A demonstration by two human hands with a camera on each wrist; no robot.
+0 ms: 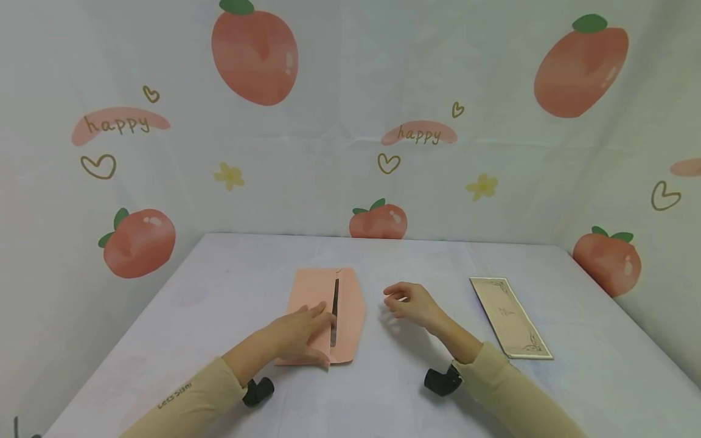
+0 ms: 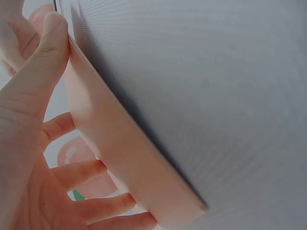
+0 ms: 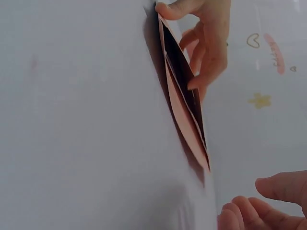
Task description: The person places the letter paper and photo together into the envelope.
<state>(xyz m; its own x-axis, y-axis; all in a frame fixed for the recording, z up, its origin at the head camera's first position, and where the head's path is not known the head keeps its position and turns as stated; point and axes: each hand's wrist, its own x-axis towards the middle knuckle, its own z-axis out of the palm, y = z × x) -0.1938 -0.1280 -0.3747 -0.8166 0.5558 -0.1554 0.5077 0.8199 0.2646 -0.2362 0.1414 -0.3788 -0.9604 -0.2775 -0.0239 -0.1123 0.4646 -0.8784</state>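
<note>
A salmon-pink paper envelope [image 1: 312,286] lies on the table with its pointed flap unfolded to the right. Its dark slit of a mouth gapes, showing clearly in the right wrist view, where the envelope [image 3: 182,115] is seen edge-on. My left hand [image 1: 301,333] rests on the envelope with spread fingers. One fingertip touches the mouth's edge, and the thumb lies at the near edge, as the left wrist view of the envelope [image 2: 120,148] shows. Right of the flap, my right hand [image 1: 414,307] hovers above the table, its fingers loosely bent and holding nothing.
A long beige card [image 1: 509,319] with dark corner ornaments lies to the right of my right hand. A white cloth [image 1: 339,79] printed with fruit hangs behind the white table [image 1: 394,389]. Black wrist-worn devices [image 1: 442,381] sit under both sleeves.
</note>
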